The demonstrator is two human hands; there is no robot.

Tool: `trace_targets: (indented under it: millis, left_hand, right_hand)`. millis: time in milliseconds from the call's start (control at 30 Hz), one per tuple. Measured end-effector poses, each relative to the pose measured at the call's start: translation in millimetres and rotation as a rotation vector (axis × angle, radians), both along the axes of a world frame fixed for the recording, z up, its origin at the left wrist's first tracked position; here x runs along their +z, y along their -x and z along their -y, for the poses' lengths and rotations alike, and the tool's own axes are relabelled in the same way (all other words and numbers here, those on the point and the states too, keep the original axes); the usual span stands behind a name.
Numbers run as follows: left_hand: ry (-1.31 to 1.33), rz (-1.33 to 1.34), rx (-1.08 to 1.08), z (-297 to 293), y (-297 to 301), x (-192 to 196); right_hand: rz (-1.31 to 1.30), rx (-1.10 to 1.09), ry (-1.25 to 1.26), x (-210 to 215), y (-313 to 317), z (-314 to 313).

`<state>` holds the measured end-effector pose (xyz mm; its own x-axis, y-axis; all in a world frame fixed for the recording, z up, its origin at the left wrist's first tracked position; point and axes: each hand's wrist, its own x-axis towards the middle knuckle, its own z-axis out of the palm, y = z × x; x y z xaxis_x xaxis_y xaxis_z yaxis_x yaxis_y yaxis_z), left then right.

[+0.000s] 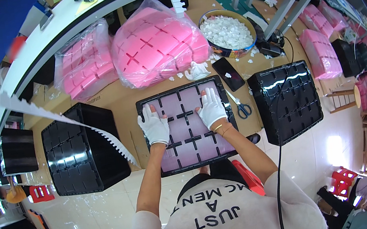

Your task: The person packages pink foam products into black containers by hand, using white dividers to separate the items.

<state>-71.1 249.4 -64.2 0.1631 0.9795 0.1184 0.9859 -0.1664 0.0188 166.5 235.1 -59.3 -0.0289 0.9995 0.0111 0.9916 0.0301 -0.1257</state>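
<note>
A black plastic tray (146,105) lies on the brown table in front of me, filled with a pale pink foam sheet (177,103) cut into squares by cross-shaped slots. My left hand (154,125), in a white glove, presses flat on the foam at the tray's left side. My right hand (211,107), also gloved, presses flat on the foam right of the middle. Both hands have their fingers spread and hold nothing.
Stacks of black trays stand at left (81,148) and right (287,101). Bags of pink foam (156,46) lie behind, beside a round tin of white scraps (227,32). Scissors (241,107) and a phone (228,74) lie right of the tray. A toothed white strip (53,114) crosses the left.
</note>
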Motion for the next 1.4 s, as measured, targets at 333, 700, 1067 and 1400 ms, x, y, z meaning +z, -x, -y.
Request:
trace_targets:
  millis: [333, 700, 1067, 1400]
  left_hand:
    - [0.027, -0.054, 0.081, -3, 7, 8]
    - [-0.003, 0.119, 0.085, 13, 14, 11]
    - [0.006, 0.13, 0.057, 70, 22, 14]
    - [0.07, 0.137, -0.077, 167, 36, 22]
  right_hand:
    - [0.019, -0.046, 0.023, -11, -13, -15]
    - [-0.006, -0.029, 0.004, -6, -16, -8]
    - [0.037, -0.007, 0.021, -3, -13, 48]
    - [-0.092, 0.123, 0.034, -4, -7, 164]
